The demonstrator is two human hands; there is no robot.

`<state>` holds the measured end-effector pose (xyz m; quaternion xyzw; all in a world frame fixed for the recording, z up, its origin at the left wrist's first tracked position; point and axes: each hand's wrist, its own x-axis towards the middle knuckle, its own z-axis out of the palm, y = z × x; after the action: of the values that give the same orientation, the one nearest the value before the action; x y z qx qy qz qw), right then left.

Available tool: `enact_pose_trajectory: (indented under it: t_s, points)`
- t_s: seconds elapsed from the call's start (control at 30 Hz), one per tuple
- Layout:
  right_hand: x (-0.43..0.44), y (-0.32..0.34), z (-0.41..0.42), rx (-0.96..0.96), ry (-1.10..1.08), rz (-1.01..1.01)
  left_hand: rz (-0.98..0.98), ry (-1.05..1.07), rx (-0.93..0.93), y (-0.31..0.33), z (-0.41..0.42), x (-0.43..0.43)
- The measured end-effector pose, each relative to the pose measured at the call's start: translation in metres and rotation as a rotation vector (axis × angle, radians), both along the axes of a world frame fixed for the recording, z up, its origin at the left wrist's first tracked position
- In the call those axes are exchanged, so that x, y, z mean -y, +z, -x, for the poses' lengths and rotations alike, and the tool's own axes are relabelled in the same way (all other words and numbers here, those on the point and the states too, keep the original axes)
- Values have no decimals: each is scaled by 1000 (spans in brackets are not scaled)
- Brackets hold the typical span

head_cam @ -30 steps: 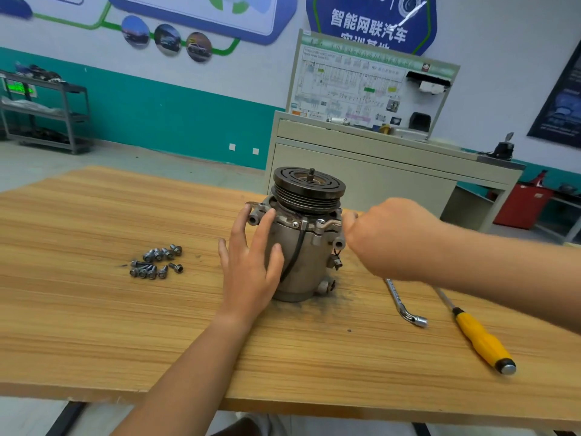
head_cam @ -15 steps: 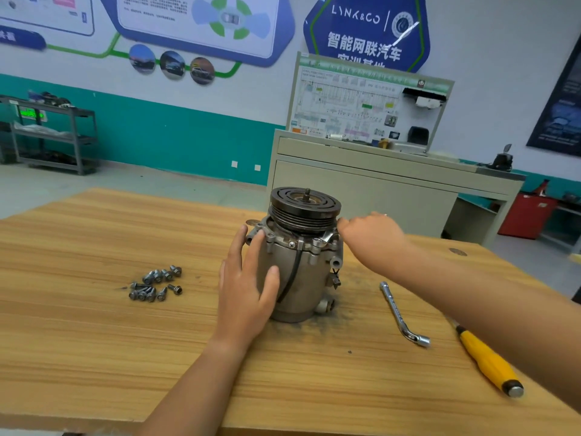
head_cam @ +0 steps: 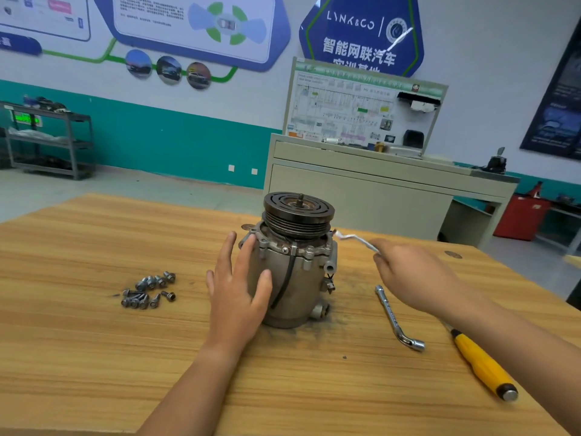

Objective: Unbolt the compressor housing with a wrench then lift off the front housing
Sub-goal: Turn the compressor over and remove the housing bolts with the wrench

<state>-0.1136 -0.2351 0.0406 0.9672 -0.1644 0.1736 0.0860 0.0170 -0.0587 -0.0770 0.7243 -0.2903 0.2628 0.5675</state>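
Bracing the compressor (head_cam: 295, 287), upright mid-bench (head_cam: 94, 357), with my left hand (head_cam: 234, 297) spread flat on its side. Right hand (head_cam: 412, 275) curls round the wrench (head_cam: 355, 239) (blurred), its head at the front housing (head_cam: 292, 248) rim. I'd seat it square, pull smoothly and press firmly left so nothing tips.

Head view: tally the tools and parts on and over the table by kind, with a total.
Silver metal wrenches: 2 (blurred bent wrench held by the right hand; L-shaped socket wrench lying on the wooden table)
Yellow-handled screwdriver: 1
Grey metal compressor: 1
Pile of loose silver bolts: 1, too bunched to count singly
Total: 5
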Motion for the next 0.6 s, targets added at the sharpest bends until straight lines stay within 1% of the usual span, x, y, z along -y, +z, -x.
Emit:
enact_pose_trajectory:
  t_s: [0.07,0.23,0.37,0.5,0.6]
  points:
    - [-4,0,2,-50,2,13,2,8,24,1,2,0]
    - [-14,4,4,-72,6,11,-52,23,126,0,5,4]
    - [-25,11,1,-116,-18,158,-99,22,142,-3,5,6]
    - [-48,20,-1,-202,-70,255,-120,38,147,-3,4,7]
    - [-64,25,1,-276,-68,328,-140,32,152,-4,6,8]
